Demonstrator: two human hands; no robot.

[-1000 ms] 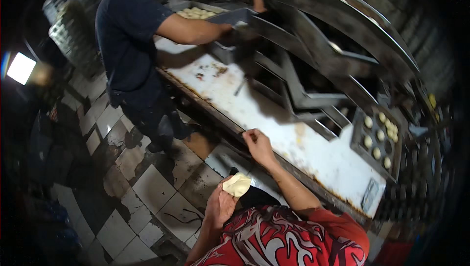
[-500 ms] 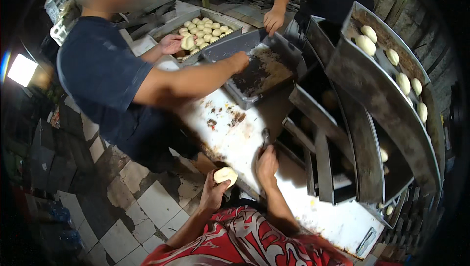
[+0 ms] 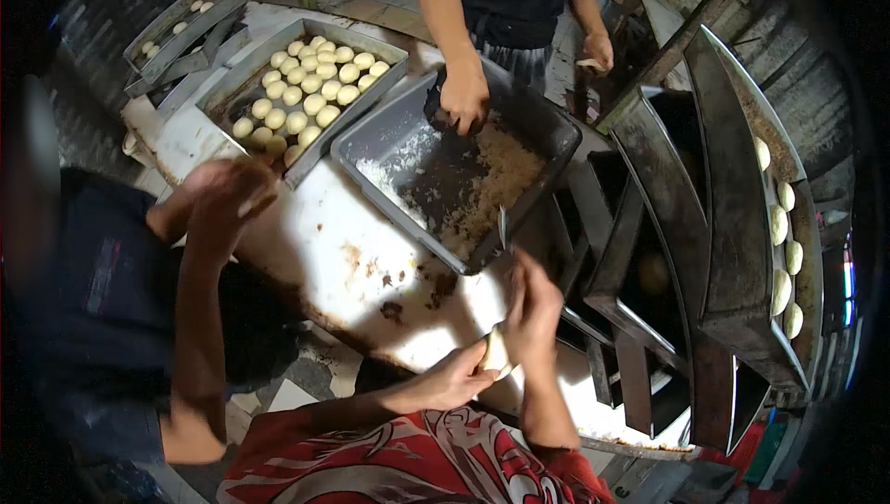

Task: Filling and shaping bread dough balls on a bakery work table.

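And there's the shift: half a second back the right hand [image 3: 535, 307] is down at the surface [image 3: 324, 258], and now it's up close by the left hand [image 3: 452, 376], a thin metal spoon [image 3: 502, 226], by the look of it, poking out toward 12 o'clock and crossing the near edge of the grey tub [image 3: 400, 215]! That puts spoon and dough [image 3: 496, 351] side by side, ready to be worked together, I'd judge. The dough sits at 5 o'clock from mid-view, left fingers curled around its side, thumb pressing, a firm hold. Right fingers look closed about the spoon's handle; blur hides the exact grip, and whether they touch the dough too, I can't tell. Now the dough's lie: half a second ago a round face, here nearly edge-on, long axis about 12 to 6, tipped slightly toward 5; which way its broad face points, I can't say for sure
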